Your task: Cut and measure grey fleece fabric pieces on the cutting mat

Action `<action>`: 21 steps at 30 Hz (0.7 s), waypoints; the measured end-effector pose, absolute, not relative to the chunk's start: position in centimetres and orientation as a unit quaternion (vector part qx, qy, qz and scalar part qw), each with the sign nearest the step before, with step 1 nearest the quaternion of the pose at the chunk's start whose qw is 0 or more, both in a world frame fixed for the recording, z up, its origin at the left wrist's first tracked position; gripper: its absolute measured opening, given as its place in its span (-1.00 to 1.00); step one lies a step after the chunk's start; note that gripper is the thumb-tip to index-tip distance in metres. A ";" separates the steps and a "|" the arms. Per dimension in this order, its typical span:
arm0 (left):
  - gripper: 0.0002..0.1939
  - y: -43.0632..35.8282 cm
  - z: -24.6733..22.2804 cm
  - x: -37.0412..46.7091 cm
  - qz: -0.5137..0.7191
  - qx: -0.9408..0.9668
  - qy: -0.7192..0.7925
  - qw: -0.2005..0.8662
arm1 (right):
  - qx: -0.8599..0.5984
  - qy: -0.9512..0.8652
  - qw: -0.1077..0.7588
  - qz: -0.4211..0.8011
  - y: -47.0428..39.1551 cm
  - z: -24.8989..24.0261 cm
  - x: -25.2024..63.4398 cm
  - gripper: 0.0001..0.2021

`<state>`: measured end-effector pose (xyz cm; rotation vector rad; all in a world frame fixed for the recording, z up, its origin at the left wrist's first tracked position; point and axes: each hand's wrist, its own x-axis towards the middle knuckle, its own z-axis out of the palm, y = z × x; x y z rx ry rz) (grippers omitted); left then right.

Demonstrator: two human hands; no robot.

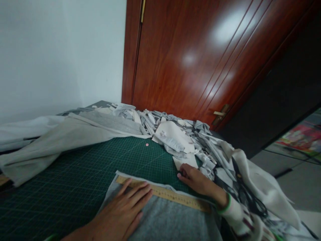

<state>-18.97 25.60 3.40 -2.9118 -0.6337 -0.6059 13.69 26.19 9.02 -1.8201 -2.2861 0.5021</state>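
Note:
My left hand (129, 209) lies flat with fingers spread, pressing a wooden ruler (173, 195) onto grey knit fabric (173, 221). The ruler runs along just inside the fabric's far edge. To the right, beyond that edge, my right hand (194, 178) is closed with curled fingers over the mat, near a pale cloth scrap (185, 162). A small pink spot shows at its thumb; whether that is a held piece or the nail, I cannot tell. Under the fabric is a green gridded cutting mat (82, 174).
A small pink disc (146, 144) lies on the mat. Long pale fabric (75, 130) is draped at the left. Cloth scraps (173, 134) pile along the back and right, with black-handled scissors (247, 197) among them. Behind stand a white wall and a brown door (175, 60).

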 end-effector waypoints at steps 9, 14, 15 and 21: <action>-0.44 24.9 4.3 -18.9 -0.153 -0.962 -0.226 0.004 | -0.642 -0.734 0.086 0.205 27.0 8.0 12.5 -0.91; -0.44 24.7 4.7 -18.8 -0.156 -0.960 -0.233 0.004 | -0.643 -0.732 0.095 0.203 25.7 8.7 11.5 -0.95; -0.44 24.6 4.8 -18.8 -0.161 -0.959 -0.232 0.006 | -0.634 -0.738 0.107 0.206 25.2 9.2 11.3 -0.92; -0.46 24.6 5.1 -18.5 -0.178 -0.954 -0.241 0.007 | -0.606 -0.740 0.109 0.272 19.6 11.1 10.9 -0.76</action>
